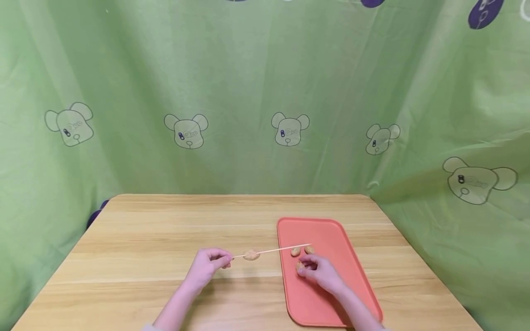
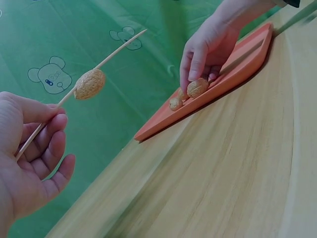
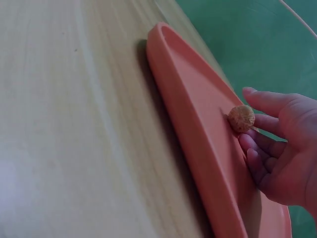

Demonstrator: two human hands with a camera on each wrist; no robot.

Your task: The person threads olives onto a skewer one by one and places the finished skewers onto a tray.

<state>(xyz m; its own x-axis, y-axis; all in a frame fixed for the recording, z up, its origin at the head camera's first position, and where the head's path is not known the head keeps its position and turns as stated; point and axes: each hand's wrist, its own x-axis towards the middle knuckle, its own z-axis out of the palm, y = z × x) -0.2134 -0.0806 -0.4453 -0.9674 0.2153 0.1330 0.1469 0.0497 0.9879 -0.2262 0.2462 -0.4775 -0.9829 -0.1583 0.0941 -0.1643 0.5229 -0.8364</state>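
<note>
My left hand (image 1: 207, 266) pinches the lower end of a thin wooden skewer (image 1: 271, 251) between thumb and fingers. A tan, wrinkled, oval meatball (image 2: 90, 84) is threaded on the skewer, a little beyond the fingertips. The skewer's pointed end reaches over the tray. Above an orange-red tray (image 1: 319, 303), my right hand (image 1: 323, 273) has its thumb and fingers curled about another meatball (image 3: 241, 118). In the head view that meatball is partly hidden by the fingers. Two more meatballs, one at left (image 1: 295, 251) and one at right (image 1: 309, 249), lie on the tray just beyond the right hand.
The tray has a raised rim (image 3: 198, 124) and lies on the right part of a wood-grain table (image 1: 157, 239). A green curtain (image 1: 240, 82) printed with bear heads hangs behind the table and along its sides.
</note>
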